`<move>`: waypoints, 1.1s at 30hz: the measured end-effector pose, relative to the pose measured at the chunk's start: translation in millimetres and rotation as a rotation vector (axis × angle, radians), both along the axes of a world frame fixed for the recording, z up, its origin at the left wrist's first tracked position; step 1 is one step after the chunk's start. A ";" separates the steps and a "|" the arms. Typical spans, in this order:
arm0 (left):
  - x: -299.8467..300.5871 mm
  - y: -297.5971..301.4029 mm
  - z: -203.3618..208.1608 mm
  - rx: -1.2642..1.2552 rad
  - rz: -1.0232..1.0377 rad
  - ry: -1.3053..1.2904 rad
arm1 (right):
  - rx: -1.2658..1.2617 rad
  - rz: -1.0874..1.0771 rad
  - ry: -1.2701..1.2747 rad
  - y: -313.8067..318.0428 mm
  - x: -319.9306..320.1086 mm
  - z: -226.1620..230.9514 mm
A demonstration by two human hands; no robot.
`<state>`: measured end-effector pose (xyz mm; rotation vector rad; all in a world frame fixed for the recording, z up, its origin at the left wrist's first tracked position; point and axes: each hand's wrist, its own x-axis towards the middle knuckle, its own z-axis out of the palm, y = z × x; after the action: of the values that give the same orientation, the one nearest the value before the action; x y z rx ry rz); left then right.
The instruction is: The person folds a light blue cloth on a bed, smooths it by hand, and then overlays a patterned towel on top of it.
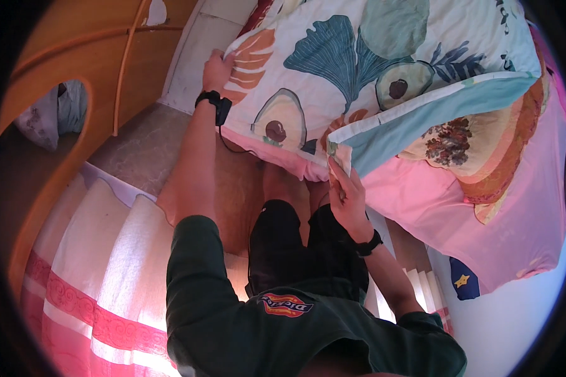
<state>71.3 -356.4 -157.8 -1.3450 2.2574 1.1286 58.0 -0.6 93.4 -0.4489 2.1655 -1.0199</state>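
A white quilt [324, 69] printed with leaves and avocado halves lies spread over the bed. At its left edge my left hand [218, 70] is closed on the fabric, the fingertips partly hidden. Lower down, near the quilt's near right corner, my right hand [348, 196] pinches the folded edge between thumb and fingers. Along the right side the quilt is turned up, so its teal underside [415, 129] shows. Beneath that fold, a beige pillow [446, 147] with an orange-brown border and a dark floral print is partly covered.
Pink bedding [509, 182] drapes over the bed's near and right sides. A wooden cabinet [107, 56] with curved trim stands at the left. White-and-red curtains [100, 270] hang behind me, and a dark blue item [464, 278] with a yellow star pokes out below the bedding.
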 end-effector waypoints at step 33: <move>151.3 45.9 74.8 0.752 0.881 0.811 | 0.021 0.671 0.423 -224.5 58.1 -116.6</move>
<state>222.6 -310.5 -83.0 -1.6987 1.1520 2.8437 116.1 -225.1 -23.3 -1.3678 2.1162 -0.5517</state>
